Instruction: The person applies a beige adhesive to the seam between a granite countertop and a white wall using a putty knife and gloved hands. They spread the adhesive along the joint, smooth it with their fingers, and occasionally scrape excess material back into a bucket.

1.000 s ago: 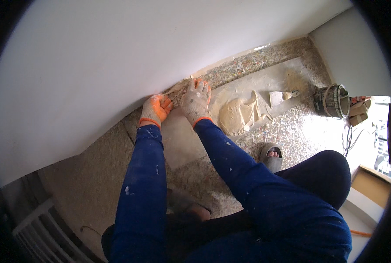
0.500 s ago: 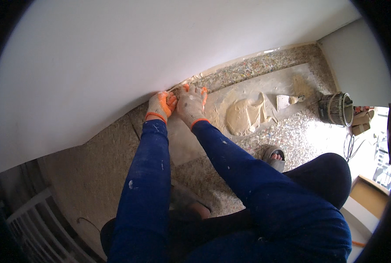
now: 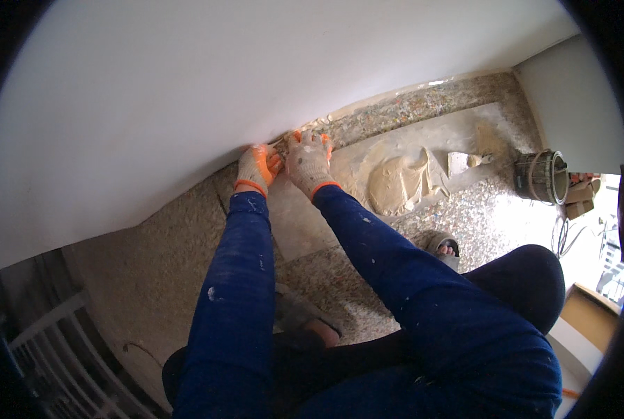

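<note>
Both my hands wear cream knit gloves with orange palms and cuffs, side by side at the foot of the white wall (image 3: pixel 151 105). My left hand (image 3: pixel 256 167) is closed, its fingers curled toward the wall's lower edge. My right hand (image 3: pixel 309 162) has its back up and its fingers bent down against the same edge; what the fingertips grip is hidden. Beige paste (image 3: pixel 319 123) is smeared along the joint just beyond them. To the right, a mound of beige paste (image 3: pixel 396 187) lies on a flat sheet (image 3: pixel 305 234), with a wide putty knife (image 3: pixel 459 163) beyond it.
A paste-stained bucket (image 3: pixel 535 176) stands at the right by the grey side wall (image 3: pixel 570 105). Behind it are brown blocks (image 3: pixel 581 199) and a loose cable (image 3: pixel 562 234). My sandalled foot (image 3: pixel 443 248) rests on the speckled floor. A slatted white rack (image 3: pixel 67 349) is at lower left.
The view has shifted slightly, so the scene sits a little further right and lower. My hands stay at the wall's foot, the right one bent a little more over the edge.
</note>
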Demonstrator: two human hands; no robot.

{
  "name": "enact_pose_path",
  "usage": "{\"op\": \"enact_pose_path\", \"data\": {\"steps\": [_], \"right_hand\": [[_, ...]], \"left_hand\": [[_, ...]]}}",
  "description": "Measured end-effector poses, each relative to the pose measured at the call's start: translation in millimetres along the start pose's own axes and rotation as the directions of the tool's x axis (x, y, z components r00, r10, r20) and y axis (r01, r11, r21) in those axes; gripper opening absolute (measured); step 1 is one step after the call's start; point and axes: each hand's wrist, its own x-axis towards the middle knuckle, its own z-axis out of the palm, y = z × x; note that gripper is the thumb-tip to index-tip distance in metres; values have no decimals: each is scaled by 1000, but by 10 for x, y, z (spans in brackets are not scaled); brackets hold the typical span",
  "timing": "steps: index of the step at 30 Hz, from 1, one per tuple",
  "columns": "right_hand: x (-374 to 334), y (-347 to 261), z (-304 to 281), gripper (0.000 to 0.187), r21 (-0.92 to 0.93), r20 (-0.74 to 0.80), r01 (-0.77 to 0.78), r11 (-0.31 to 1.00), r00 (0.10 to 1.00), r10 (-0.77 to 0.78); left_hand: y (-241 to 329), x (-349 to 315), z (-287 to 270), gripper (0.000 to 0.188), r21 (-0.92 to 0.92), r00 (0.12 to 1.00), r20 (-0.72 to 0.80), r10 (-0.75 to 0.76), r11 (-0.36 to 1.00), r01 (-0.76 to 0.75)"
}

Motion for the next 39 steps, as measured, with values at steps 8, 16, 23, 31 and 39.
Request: {"op": "enact_pose_path", "data": {"steps": [8,16,23,31,39], "right_hand": [[-62,-182,-7,58,108,-21,29,994,999,-26],[-43,-134,51,59,178,-18,-173,969,984,179],[60,-136,135,54,53,-32,67,996,997,-65],[308,521,-261,74,65,-260,-458,886,850,458],[0,-370,388,83,-63,72,-90,994,993,95]], "left_hand": [[-40,-103,-5,32,197,984,-47,175,967,-162],[-20,49,-246,38,63,995,-20,98,993,-97],[-6,133,-238,32,19,991,-126,41,999,-39],[-9,282,-506,8,-132,995,94,11,991,1],[167,57,-362,15,-147,986,-157,-50,989,27]]}}
